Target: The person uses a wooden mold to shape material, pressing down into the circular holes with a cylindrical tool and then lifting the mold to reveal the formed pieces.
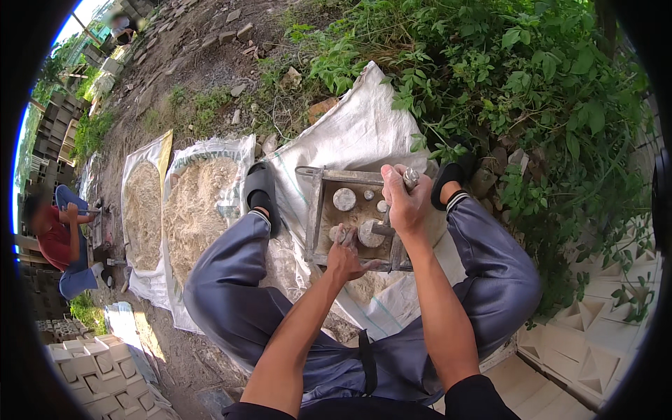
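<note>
And here's the right hand (406, 203), fingers clamped around a tool (411, 178), its rounded metallic end poking out above the knuckles. The grip hides the tool's middle! Below and left of those fingers a dark bar (382, 229) crosses a large pale disc (369, 236), covering part of it; whether bar and tool are one piece, I can't tell.

Over to the left hand (344, 256), reaching into the lower part of the box frame (316, 213). Its fingers are bent downward, bunched over a pale round piece (334, 233) that they mostly cover; pinching it or just pressing, the view won't say. The frame surrounds those fingertips, its lower edge partly lost under the hand and its right side behind the right wrist.

Straight up from the left fingers sits another pale disc (344, 199), in plain sight, and between it and the right fingers come two smaller ones, the upper (369, 195) clear, the lower (381, 206) close against the hand. Beyond the frame, a white woven sheet (357, 115) spreads above both hands. Far left of the fingers, a person in red (59, 241) works with something too small to make out.
</note>
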